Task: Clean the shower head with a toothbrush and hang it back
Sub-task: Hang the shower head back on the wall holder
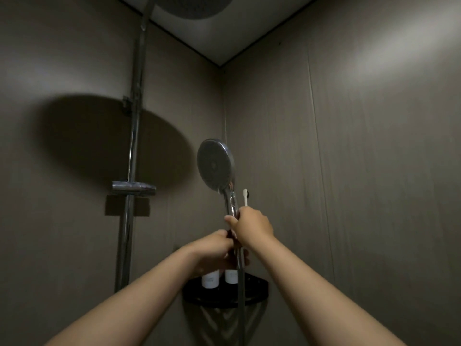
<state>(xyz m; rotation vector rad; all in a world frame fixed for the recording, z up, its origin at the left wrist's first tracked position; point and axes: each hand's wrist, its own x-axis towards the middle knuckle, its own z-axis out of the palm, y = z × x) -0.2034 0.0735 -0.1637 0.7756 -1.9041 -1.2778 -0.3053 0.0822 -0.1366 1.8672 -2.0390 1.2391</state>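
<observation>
Left hand [214, 248] and right hand [252, 226] grip shower head [215, 163] handle | right also holds toothbrush [245, 197] upright | hose [241, 308] crosses corner shelf [224, 299] holding two bottles [210, 279] | pole [133, 146] left

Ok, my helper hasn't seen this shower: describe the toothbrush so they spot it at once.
Find the hand shower held up before the wall corner. Right of its chrome handle, the toothbrush rises from the right hand, thin and white.
</observation>
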